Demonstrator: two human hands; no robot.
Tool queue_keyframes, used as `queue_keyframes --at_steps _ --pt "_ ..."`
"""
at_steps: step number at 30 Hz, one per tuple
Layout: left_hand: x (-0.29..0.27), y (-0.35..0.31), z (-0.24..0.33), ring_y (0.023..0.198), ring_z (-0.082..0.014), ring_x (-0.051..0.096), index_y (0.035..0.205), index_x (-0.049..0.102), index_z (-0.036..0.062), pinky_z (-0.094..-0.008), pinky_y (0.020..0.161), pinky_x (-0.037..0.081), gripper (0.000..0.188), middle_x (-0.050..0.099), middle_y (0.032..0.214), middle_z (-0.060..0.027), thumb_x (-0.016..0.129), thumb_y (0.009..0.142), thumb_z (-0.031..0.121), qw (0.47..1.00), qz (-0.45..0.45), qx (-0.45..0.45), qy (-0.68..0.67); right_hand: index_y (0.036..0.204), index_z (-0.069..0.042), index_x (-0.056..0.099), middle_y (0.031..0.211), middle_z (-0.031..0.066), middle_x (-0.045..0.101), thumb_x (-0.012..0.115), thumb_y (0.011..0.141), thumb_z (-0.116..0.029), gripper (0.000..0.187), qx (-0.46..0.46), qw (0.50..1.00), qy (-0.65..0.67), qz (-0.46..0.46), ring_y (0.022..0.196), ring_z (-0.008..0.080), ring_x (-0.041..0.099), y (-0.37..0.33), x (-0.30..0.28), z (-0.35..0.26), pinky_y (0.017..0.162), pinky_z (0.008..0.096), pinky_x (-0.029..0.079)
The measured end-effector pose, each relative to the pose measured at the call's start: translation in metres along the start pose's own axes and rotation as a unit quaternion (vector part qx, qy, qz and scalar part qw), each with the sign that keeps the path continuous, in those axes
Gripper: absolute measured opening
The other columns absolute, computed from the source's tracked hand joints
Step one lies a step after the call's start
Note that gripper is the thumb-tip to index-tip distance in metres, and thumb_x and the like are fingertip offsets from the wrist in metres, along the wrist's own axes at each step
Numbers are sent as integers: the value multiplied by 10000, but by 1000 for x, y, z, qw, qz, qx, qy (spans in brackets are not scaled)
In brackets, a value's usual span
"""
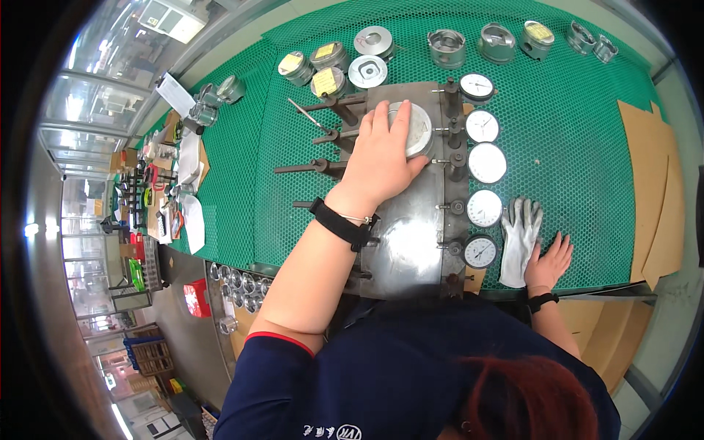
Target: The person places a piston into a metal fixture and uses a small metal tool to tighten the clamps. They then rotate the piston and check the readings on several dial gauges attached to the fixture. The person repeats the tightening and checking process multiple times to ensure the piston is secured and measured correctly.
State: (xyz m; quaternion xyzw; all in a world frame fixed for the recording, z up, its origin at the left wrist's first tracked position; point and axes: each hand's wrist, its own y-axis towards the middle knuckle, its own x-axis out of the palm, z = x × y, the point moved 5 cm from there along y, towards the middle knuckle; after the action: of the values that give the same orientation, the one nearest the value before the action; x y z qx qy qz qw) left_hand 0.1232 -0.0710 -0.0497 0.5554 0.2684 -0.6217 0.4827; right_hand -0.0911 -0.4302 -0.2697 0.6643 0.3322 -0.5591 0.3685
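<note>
Covering the worktable, a green mesh mat (587, 158) carries a grey metal plate (403, 271), glossy toward its near end. On the plate's far part sits a round metal piece (421, 132) beneath the left hand (380, 158), fingers stretched over it, thumb apart; how firmly it grips, I cannot tell. The right hand (548, 267) lies open on the mat, empty, just beside a pale glove (519, 238). Dial gauges (487, 162) line the plate's right side; metal pistons (447, 48) (some others yellow-labelled) stand farther back. Brown cardboard (649, 191) lies rightmost; leftward, a red container (196, 298) stands beyond the table, near glazed walls (88, 99).
</note>
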Motion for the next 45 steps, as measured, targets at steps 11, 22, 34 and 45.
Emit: queue_keyframes --at_steps 11,22,34,45 --pt "-1 3 -4 1357 -476 406 1538 348 76 -488 1132 384 908 348 1530 -290 825 789 264 999 -19 -9 -35 1468 43 384 1533 267 381 552 930 -65 574 -68 945 306 88 1435 427 350 49 -50 -1 1199 476 268" --pt "1 7 -5 1370 -473 393 1540 349 81 -485 1139 378 919 333 1541 -286 834 778 251 998 -22 -15 -50 1384 -33 520 1424 179 554 673 829 11 578 -306 872 376 65 1320 351 529 117 -140 -168 1106 430 425" --pt "-72 -12 6 1421 -448 364 1501 402 61 -498 1165 347 775 345 1563 -253 766 825 166 998 64 12 -7 1432 -12 476 1449 217 516 695 890 -139 599 -226 920 320 2 1360 380 481 142 -110 -118 1145 437 375" --pt "-95 6 -163 1265 -408 519 1196 633 85 -491 1036 452 264 630 1280 -139 636 947 173 963 -140 123 195 1507 -31 366 1563 208 371 619 912 -248 682 -178 983 36 3 1446 426 327 63 -1 17 1193 527 262"
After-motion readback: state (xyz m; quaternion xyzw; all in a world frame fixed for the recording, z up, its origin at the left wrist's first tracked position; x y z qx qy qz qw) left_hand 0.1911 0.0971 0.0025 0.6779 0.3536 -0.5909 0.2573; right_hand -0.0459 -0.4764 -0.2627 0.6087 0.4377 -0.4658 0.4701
